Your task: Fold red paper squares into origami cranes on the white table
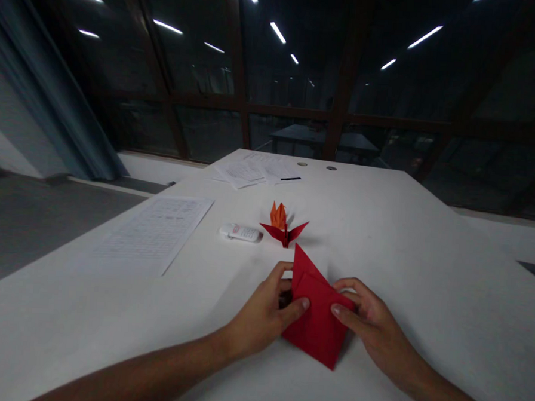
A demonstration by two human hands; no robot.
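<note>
A folded sheet of red origami paper [317, 323] is held up between my two hands, just above the white table. My left hand [266, 311] grips its left side, thumb on the front face and fingers behind. On the right edge, my right hand [366, 316] pinches the paper between thumb and fingers. A pointed flap rises at the top left of the sheet. Beyond it stands a red paper crane [285, 233] with spread wings, and right behind that an orange folded-paper piece [278, 215].
Left of the crane lies a white oblong object with printing [241, 232]. A printed sheet [151, 236] lies on the table's left side. Several papers [251, 168] and a dark pen-like stick [291, 179] are at the far end, near two small round discs. Dark windows stand behind.
</note>
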